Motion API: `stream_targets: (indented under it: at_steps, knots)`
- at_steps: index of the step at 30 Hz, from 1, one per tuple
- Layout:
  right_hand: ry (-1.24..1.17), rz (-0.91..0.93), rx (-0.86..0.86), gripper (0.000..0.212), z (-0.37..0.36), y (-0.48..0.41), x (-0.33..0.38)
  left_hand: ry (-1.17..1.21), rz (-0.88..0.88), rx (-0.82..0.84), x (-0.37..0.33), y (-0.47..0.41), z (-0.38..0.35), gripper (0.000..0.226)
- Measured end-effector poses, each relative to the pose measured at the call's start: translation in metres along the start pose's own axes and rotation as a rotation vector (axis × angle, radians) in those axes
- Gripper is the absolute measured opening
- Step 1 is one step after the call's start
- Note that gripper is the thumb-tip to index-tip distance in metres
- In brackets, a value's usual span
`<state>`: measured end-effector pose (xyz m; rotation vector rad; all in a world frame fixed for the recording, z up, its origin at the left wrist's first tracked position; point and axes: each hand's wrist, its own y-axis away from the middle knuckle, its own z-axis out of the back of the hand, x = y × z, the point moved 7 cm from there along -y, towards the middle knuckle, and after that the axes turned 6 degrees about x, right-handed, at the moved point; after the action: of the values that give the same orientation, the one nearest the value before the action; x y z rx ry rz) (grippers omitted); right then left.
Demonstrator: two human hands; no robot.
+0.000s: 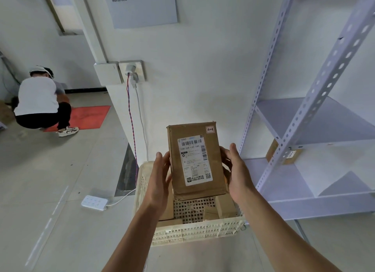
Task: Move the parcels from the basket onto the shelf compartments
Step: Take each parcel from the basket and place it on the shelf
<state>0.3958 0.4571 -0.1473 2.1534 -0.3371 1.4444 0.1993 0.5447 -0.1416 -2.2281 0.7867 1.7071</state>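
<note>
A brown cardboard parcel (211, 182) with a white shipping label faces me, held above the cream plastic basket (194, 231). My left hand (161, 176) grips its left edge and my right hand (236, 172) grips its right edge. Inside the basket lie a few more brown parcels (225, 207) on the perforated bottom. The white metal shelf (308, 117) stands to the right; another brown parcel (273, 150) sits in a lower compartment, partly hidden by the upright.
A white power strip (94, 202) lies on the floor left of the basket, its cables running up to a wall socket (132, 71). A person (38, 101) crouches at far left by a red mat (87, 116).
</note>
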Motion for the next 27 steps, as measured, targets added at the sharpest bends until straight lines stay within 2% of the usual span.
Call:
stream_targets:
  at_steps: [3, 7, 15, 21, 27]
  knots:
    - [-0.026, 0.024, -0.003, 0.048, 0.000, 0.004, 0.002, -0.015, -0.015, 0.039, -0.002, 0.002, -0.006, 0.067]
    - [-0.039, 0.063, -0.006, 0.046, 0.000, 0.010, 0.008, -0.033, -0.015, 0.093, 0.001, 0.002, -0.014, 0.077]
    - [-0.053, 0.096, -0.069, 0.049, 0.024, 0.032, 0.013, -0.081, -0.010, 0.203, 0.016, 0.003, -0.037, 0.063]
    - [-0.112, 0.131, -0.139, 0.049, 0.066, 0.053, 0.026, -0.133, -0.049, 0.298, 0.019, 0.015, -0.081, 0.074]
    - [-0.092, 0.167, -0.161, 0.055, 0.138, 0.076, 0.055, -0.149, -0.066, 0.313, 0.029, 0.027, -0.156, 0.077]
